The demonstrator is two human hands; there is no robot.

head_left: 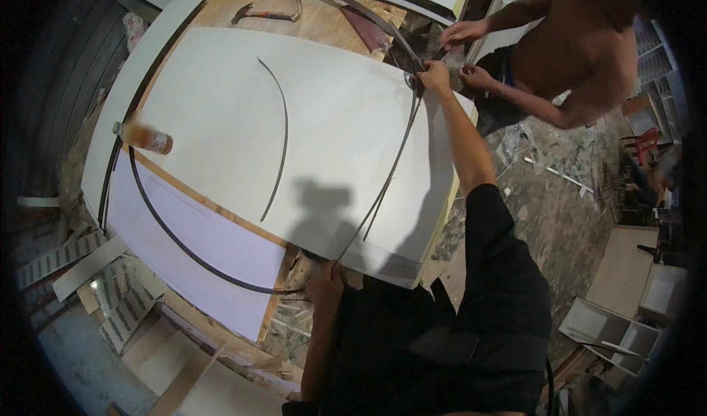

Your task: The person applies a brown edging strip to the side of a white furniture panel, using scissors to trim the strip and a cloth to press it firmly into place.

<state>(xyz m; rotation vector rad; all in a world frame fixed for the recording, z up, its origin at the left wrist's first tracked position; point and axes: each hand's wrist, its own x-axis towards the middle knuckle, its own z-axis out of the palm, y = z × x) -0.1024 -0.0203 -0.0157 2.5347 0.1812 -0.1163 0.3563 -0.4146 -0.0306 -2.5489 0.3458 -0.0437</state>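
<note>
My left hand (325, 287) is closed at the near edge of the white panel (221, 121), pinching the end of a thin dark edging strip (394, 169). That strip runs up across the panel to my right hand (434, 75), whose fingers close around it at the far right corner. A dark loop, possibly a scissors handle, shows beside those fingers, too small to make out. Another dark strip (177, 243) curves from near my left hand over a pale lilac panel (199, 232). A short loose strip (284, 136) lies mid-panel.
A co-worker (574, 55) stands at the far right, both hands close to my right hand. A hammer (265, 14) rests on plywood at the back. An amber bottle (151, 137) lies at the left. Offcuts (560, 173) litter the floor, with box frames (611, 327) at lower right.
</note>
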